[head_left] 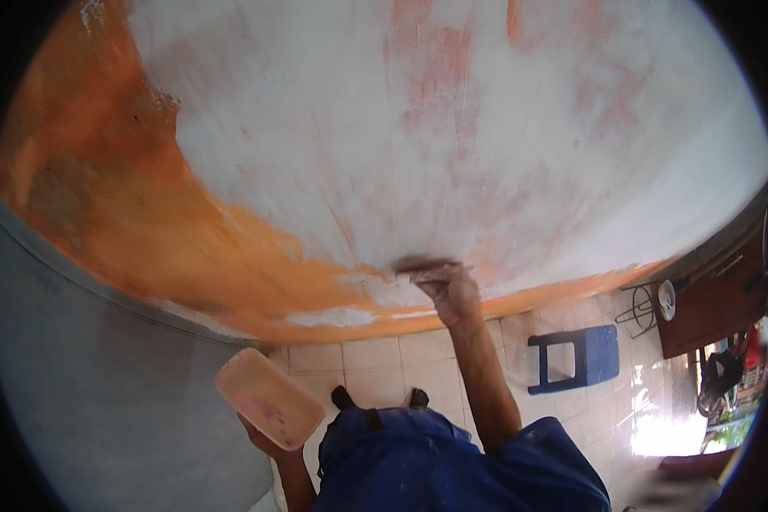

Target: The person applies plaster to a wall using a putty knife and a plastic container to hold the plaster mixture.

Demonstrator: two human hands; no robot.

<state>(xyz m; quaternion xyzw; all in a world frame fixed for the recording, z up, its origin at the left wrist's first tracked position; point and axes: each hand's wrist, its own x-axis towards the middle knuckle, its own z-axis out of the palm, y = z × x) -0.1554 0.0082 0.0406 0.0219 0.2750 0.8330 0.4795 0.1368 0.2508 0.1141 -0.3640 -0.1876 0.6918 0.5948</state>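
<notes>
My right hand (455,294) is closed around a putty knife (427,265). Its wide, flat blade is blurred and lies against the low part of the wall, where white filler meets bare orange paint. White smears mark the fingers. At the lower left, my left hand (262,440) grips a peach-coloured plastic tub (273,392) from its outer side, fingers partly hidden behind it. A small pinkish-white residue shows in the bottom of the tub. The wall (307,145) carries a broad coat of white filler, with reddish-orange showing through in streaks and solid orange along its left and bottom.
A blue plastic stool (595,354) lies on the tiled floor (375,354) to my right. Beyond it are a black wire stand (638,311), a brown wooden cabinet (717,299) and a bright doorway. A grey wall (128,375) closes off the left side.
</notes>
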